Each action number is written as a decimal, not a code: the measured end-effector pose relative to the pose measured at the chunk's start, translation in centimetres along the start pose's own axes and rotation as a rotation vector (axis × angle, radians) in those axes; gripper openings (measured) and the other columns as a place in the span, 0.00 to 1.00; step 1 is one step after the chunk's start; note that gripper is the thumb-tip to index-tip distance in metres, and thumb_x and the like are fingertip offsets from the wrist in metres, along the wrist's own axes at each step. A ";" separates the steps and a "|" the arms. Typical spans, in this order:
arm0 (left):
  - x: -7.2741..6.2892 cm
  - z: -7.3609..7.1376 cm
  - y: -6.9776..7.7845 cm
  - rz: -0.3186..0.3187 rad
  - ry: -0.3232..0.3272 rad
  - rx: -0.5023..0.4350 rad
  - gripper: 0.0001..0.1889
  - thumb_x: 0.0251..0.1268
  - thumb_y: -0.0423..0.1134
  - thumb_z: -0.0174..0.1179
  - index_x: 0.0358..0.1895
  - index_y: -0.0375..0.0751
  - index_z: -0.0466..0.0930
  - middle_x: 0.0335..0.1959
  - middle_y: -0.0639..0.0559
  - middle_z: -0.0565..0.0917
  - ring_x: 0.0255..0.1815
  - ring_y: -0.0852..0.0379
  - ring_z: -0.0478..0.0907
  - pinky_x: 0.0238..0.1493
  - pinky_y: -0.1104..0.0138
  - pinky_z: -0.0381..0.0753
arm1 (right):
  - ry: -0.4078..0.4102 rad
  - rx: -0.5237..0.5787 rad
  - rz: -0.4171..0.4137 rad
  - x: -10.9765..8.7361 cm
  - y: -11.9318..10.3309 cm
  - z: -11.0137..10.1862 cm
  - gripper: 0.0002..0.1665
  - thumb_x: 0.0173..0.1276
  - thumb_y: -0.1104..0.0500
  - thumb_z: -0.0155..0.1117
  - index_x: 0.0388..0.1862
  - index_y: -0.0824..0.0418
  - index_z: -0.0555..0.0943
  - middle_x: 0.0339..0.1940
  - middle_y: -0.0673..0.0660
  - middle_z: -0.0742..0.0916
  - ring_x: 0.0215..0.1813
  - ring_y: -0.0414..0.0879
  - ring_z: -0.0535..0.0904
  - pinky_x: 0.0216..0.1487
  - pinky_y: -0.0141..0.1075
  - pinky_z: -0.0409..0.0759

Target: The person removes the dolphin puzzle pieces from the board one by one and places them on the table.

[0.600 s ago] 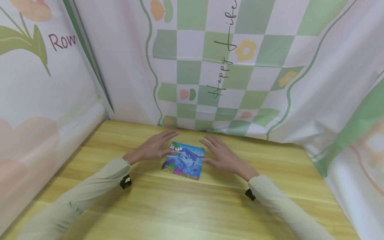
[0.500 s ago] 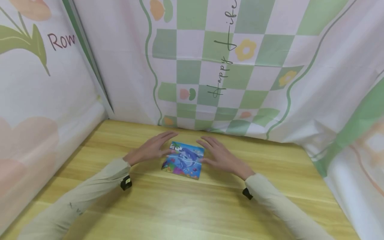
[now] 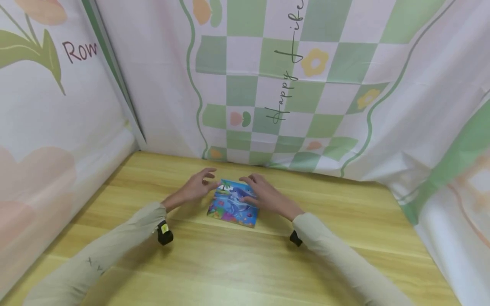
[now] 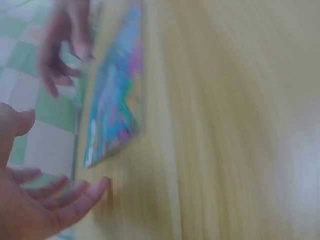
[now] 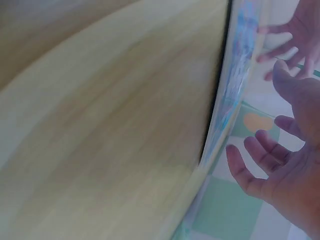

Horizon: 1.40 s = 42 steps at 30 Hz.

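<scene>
A flat square dolphin picture puzzle [image 3: 232,208], blue with a palm tree and sea plants, lies on the wooden table [image 3: 214,263]. Pale lines run across its surface. Beside its upper left corner is my left hand [image 3: 194,188], fingers bent loosely with nothing between them; in the left wrist view a gap shows between that hand [image 4: 45,205] and the puzzle [image 4: 117,90]. My right hand [image 3: 269,196] hovers over the puzzle's right side and covers part of it. Its fingers [image 5: 260,155] are spread and loosely curved in the right wrist view, holding nothing.
A green-and-white checked curtain [image 3: 268,97] hangs along the table's back edge. White printed cloth [image 3: 88,114] borders the left side, and more cloth [image 3: 451,182] hangs at the right. A black wrist device [image 3: 164,233] sits under the left cuff.
My right hand has moved left, from beside the puzzle to over its right part. My left hand has drawn slightly left and its fingers are more bent. The puzzle stays in place.
</scene>
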<state>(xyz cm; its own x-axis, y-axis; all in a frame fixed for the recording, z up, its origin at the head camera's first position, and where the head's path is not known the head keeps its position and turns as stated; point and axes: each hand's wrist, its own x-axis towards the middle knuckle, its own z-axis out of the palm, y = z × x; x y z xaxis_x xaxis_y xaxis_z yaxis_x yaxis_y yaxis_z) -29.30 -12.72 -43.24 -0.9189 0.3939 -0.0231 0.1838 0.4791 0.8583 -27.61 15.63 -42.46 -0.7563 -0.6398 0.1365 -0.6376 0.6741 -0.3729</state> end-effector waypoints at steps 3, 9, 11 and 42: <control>0.5 -0.4 0.6 -0.143 -0.037 -0.172 0.43 0.80 0.57 0.57 0.84 0.36 0.49 0.74 0.25 0.67 0.69 0.28 0.75 0.55 0.48 0.93 | -0.033 0.056 0.036 0.9 0.1 0.5 0.39 0.77 0.47 0.66 0.79 0.64 0.67 0.60 0.63 0.77 0.58 0.54 0.75 0.59 0.50 0.85; 1.8 -1.7 1.4 -0.374 -0.146 -0.372 0.47 0.81 0.61 0.52 0.82 0.26 0.44 0.71 0.21 0.70 0.68 0.29 0.76 0.56 0.47 0.92 | -0.077 0.128 0.105 2.6 0.2 1.4 0.36 0.77 0.48 0.66 0.76 0.63 0.69 0.61 0.62 0.77 0.60 0.54 0.75 0.65 0.51 0.83; 2.0 -1.9 1.4 -0.420 -0.185 -0.407 0.47 0.82 0.60 0.51 0.81 0.24 0.44 0.69 0.22 0.72 0.67 0.31 0.78 0.57 0.49 0.92 | -0.082 0.155 0.134 3.1 0.1 1.7 0.37 0.77 0.48 0.67 0.76 0.63 0.69 0.62 0.63 0.77 0.62 0.56 0.74 0.67 0.53 0.82; 2.8 -0.5 -0.1 -0.375 -0.336 -0.439 0.33 0.79 0.26 0.52 0.81 0.25 0.51 0.61 0.28 0.80 0.39 0.55 0.87 0.48 0.62 0.95 | -0.037 0.239 0.372 5.8 -2.0 2.2 0.27 0.70 0.52 0.76 0.63 0.57 0.79 0.61 0.62 0.78 0.66 0.61 0.69 0.69 0.70 0.72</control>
<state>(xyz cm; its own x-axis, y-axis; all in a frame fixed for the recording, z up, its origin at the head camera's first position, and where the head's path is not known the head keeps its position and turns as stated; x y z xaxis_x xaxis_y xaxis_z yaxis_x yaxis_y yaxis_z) -32.09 -12.04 -43.16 -0.7210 0.5200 -0.4580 -0.3514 0.2953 0.8884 -30.45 9.80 -42.91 -0.9194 -0.3854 -0.0786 -0.2678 0.7596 -0.5927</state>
